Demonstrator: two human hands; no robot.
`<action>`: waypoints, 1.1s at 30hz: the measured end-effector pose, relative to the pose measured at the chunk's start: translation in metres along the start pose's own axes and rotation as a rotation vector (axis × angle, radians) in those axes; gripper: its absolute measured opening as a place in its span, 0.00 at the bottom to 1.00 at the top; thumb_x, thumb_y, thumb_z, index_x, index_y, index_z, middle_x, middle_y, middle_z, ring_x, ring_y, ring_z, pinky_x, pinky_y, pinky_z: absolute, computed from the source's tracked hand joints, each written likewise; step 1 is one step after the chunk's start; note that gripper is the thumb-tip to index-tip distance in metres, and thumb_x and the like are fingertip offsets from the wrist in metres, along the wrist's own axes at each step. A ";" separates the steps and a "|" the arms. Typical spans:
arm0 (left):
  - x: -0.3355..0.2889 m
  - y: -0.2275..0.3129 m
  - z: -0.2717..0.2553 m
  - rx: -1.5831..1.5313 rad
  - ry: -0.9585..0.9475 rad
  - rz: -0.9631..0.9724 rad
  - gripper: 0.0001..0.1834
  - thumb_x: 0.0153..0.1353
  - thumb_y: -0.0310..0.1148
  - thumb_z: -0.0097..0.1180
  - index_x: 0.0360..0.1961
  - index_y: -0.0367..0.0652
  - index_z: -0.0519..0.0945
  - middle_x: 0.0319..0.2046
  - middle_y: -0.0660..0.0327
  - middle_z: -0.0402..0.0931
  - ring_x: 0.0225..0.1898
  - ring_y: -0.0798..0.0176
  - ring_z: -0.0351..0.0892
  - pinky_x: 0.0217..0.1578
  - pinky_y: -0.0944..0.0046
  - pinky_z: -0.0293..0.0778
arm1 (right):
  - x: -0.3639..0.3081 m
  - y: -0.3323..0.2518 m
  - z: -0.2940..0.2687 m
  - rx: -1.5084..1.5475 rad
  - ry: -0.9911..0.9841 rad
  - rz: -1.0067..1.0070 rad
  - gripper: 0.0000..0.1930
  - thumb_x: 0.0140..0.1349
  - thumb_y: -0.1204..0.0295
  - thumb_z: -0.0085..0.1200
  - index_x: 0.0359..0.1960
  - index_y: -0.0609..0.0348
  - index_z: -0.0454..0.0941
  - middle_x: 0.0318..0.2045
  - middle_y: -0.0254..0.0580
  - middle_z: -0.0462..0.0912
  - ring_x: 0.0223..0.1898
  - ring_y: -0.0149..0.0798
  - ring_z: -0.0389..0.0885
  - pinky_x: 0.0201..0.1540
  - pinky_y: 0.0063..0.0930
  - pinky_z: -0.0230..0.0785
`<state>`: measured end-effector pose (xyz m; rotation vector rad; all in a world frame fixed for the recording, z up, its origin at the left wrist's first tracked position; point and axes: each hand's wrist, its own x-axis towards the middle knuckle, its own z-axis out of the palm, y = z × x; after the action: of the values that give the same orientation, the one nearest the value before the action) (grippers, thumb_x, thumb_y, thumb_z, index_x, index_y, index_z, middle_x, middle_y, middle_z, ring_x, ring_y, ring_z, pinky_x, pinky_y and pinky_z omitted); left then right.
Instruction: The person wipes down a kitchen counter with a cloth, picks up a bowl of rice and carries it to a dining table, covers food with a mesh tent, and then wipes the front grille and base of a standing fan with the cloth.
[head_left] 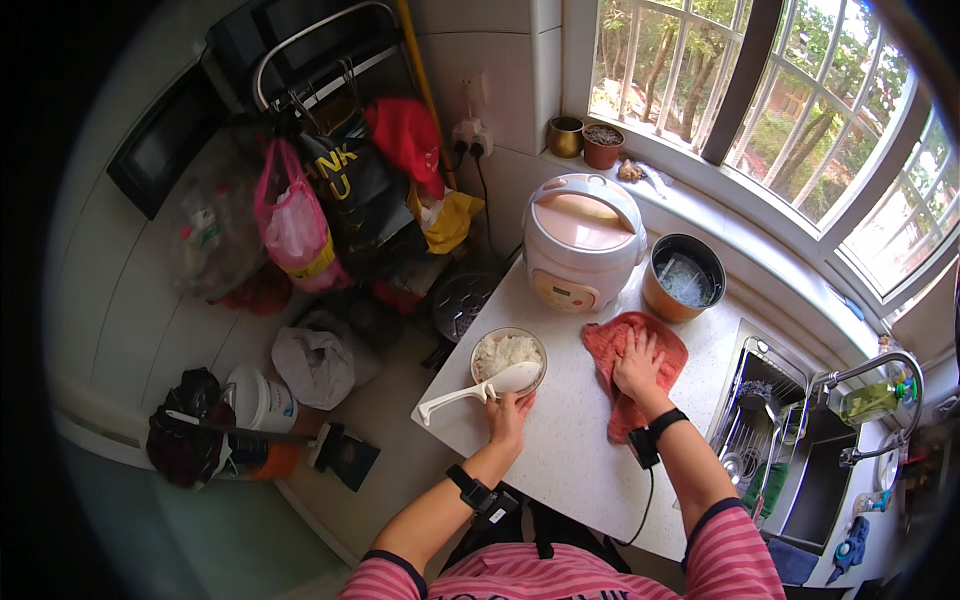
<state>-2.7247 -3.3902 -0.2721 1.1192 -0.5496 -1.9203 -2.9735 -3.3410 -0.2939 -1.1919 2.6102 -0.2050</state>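
Observation:
My left hand (508, 412) rests against the near rim of a bowl of white rice (508, 353) on the speckled countertop (560, 440). A white rice paddle (480, 388) lies across the bowl, its handle pointing left past the counter edge, close to my fingers. My right hand (637, 367) lies flat, fingers spread, on a red-orange cloth (615, 345) spread on the counter. Behind the bowl stands a pink and white rice cooker (582, 240) with its lid closed. To its right sits the copper-coloured inner pot (684, 278) with water in it.
A sink (815, 480) with a dish rack (750, 425) and a tap (865, 372) lies to the right. Two small pots (585, 140) stand on the windowsill. Bags hang on a rack (330, 190) to the left; bags and a white bucket (262, 400) sit on the floor.

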 end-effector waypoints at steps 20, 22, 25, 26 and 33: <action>-0.015 0.148 -0.117 0.403 -0.111 -0.039 0.23 0.59 0.24 0.44 0.57 0.39 0.64 0.45 0.51 0.75 0.42 0.55 0.81 0.41 0.56 0.81 | 0.012 -0.178 0.038 0.089 -0.020 -0.243 0.36 0.59 0.58 0.45 0.69 0.53 0.51 0.69 0.50 0.48 0.71 0.59 0.38 0.65 0.69 0.30; -0.014 0.160 -0.119 0.399 -0.092 -0.024 0.24 0.56 0.23 0.44 0.56 0.34 0.66 0.46 0.51 0.74 0.43 0.54 0.80 0.41 0.57 0.81 | 0.026 -0.192 0.041 0.093 0.015 -0.274 0.36 0.59 0.58 0.45 0.69 0.51 0.51 0.69 0.48 0.49 0.71 0.59 0.39 0.66 0.70 0.29; -0.008 0.174 -0.123 0.414 -0.088 -0.037 0.23 0.56 0.23 0.44 0.55 0.33 0.67 0.44 0.50 0.75 0.42 0.54 0.80 0.40 0.57 0.81 | 0.033 -0.210 0.044 0.085 -0.015 -0.261 0.36 0.59 0.57 0.45 0.69 0.51 0.53 0.70 0.47 0.48 0.71 0.57 0.39 0.67 0.66 0.29; -0.007 0.178 -0.125 0.417 -0.085 -0.046 0.23 0.56 0.23 0.44 0.55 0.33 0.67 0.44 0.50 0.75 0.42 0.54 0.80 0.40 0.57 0.81 | 0.030 -0.216 0.044 0.089 -0.049 -0.287 0.35 0.59 0.57 0.45 0.69 0.51 0.53 0.70 0.47 0.47 0.71 0.56 0.39 0.68 0.65 0.29; 0.012 0.200 -0.102 0.478 -0.162 -0.008 0.22 0.56 0.24 0.43 0.54 0.34 0.68 0.44 0.52 0.76 0.41 0.56 0.80 0.39 0.59 0.82 | -0.025 -0.232 0.052 -0.053 -0.131 -0.685 0.35 0.60 0.57 0.45 0.69 0.51 0.52 0.71 0.47 0.48 0.72 0.52 0.38 0.69 0.61 0.31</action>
<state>-2.5530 -3.5093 -0.1902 1.2588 -1.1390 -1.9501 -2.7756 -3.4745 -0.2848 -2.0011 2.0149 -0.1754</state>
